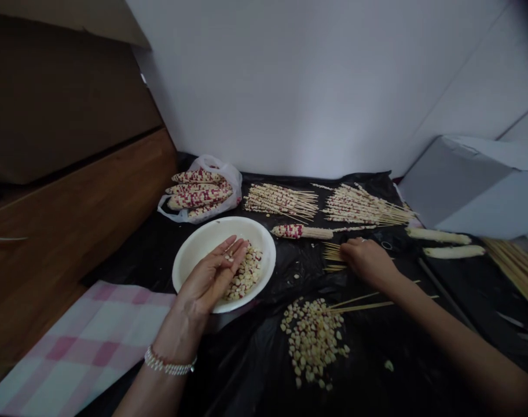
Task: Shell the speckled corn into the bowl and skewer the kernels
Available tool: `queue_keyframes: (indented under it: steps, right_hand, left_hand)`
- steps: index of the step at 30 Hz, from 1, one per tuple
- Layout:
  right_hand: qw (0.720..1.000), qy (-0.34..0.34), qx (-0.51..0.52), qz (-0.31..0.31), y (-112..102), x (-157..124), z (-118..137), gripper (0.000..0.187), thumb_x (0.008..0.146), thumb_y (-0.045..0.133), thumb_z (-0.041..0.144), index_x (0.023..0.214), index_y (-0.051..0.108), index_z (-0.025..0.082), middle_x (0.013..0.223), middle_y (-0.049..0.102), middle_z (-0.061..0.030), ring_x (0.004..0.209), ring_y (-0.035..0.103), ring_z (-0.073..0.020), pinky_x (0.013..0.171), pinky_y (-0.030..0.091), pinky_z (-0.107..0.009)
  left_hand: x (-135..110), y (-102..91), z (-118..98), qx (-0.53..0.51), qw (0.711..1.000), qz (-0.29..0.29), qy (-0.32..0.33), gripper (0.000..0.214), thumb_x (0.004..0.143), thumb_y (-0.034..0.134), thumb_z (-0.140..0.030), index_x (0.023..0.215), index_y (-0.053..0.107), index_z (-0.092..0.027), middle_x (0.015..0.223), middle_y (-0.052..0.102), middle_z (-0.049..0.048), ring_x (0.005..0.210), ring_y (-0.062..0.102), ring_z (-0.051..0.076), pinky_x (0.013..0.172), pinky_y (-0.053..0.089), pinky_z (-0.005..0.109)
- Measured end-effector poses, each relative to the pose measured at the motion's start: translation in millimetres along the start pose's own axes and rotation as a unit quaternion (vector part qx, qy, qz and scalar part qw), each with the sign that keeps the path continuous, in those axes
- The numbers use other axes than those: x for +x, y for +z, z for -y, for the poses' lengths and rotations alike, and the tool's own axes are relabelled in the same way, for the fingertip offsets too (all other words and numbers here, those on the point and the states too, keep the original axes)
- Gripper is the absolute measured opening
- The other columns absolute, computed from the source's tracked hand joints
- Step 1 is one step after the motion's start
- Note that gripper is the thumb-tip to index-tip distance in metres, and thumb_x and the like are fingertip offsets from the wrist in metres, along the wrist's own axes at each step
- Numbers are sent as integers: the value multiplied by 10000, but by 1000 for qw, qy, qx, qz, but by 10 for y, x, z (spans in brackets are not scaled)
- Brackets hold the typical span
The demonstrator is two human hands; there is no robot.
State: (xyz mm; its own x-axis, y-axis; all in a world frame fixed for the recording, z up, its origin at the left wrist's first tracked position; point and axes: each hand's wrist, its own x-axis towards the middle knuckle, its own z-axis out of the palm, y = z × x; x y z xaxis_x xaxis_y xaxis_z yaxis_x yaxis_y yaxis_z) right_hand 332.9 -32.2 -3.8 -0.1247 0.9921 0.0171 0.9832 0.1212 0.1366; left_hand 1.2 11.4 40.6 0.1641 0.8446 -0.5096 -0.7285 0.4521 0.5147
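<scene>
My left hand [218,269] is cupped palm up over a white bowl [183,263], with a few pale corn kernels [229,256] lying against its fingers. More kernels [250,272], cream with some dark red, fill the right side of that bowl. To the right, my right hand [365,259] is closed at a small bundle of bamboo skewers [333,256] on the black sheet; its fingertips are partly hidden. Between and below the hands lies a heap of loose kernels [312,341], with a couple of skewers [368,306] sticking out of it.
Behind the bowl, a plastic bag [233,179] holds several speckled corn cobs [198,197]. Two piles of kernel-threaded skewers [277,200] [355,205] lie near the white wall. A half-stripped cob [303,231], bare cobs [453,252], a checked cloth [85,341] and a white box [476,185] surround the work.
</scene>
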Motion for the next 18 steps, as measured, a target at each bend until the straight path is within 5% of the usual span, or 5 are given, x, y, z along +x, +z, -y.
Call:
queue_keyframes:
  steps: [4,9,13,18]
  right_hand:
    - [1000,7,7,-3,-152,40,65,243,901,446,246,780,653,203,775,658,-36,713,579,-156,611,287,-280]
    - [999,-29,15,-41,-431,221,477,282,943,388,295,960,659,221,914,687,-53,808,602,-159,658,313,-267]
    - [998,-52,0,-47,-473,285,749,239,887,426,177,799,649,181,800,684,-76,717,604,-172,650,291,-296]
    - [997,-51,8,-53,-509,225,796,251,883,433,171,707,611,185,721,663,-52,636,587,-159,598,277,-289]
  left_hand:
    - [-19,-10,12,8,1000,10,1,699,687,293,204,1314,473,-47,1327,535,225,1223,547,260,961,517,302]
    - [-53,-35,-1,21,999,35,14,493,792,378,152,1228,535,-16,1273,582,240,1177,588,249,943,524,255]
    - [-48,-124,-21,33,997,57,29,335,833,436,97,1113,596,5,1148,654,240,1118,629,249,916,536,237]
    - [-49,-195,-46,15,997,62,35,254,875,466,26,1056,633,-35,989,717,177,958,703,200,828,571,212]
